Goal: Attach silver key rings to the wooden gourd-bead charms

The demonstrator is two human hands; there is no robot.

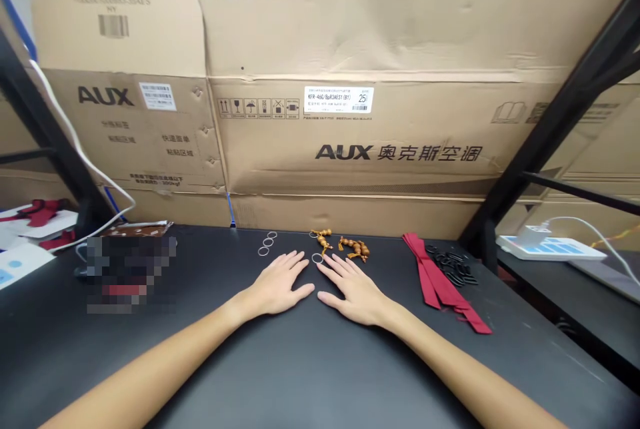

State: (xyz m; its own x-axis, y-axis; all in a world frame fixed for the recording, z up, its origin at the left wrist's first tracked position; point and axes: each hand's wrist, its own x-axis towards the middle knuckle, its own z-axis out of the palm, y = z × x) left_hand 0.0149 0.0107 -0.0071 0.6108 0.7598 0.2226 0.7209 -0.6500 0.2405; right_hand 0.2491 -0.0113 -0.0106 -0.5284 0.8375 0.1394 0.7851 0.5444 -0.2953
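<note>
My left hand [283, 284] lies flat on the black table [300, 376], fingers stretched out and holding nothing. Beside it, palm down as well, rests my right hand [355, 289] with its fingers apart. Three thin metal rings [269, 242] lie in a slanting row just beyond the left fingertips. Another metal ring [317, 258] sits by the right fingertips. Past the right hand are brown gourd-shaped beads with yellow tassels [357, 249], and a similar beaded piece [324, 240] with a ring lies to their left.
Dark red fabric strips [440, 286] lie to the right, next to a pile of black clips or buckles [453, 266]. A pixelated object [127, 276] stands at the left. Large cardboard sheets [350, 36] form the back wall, between black metal posts [540, 116]. A white power strip [550, 248] is far right.
</note>
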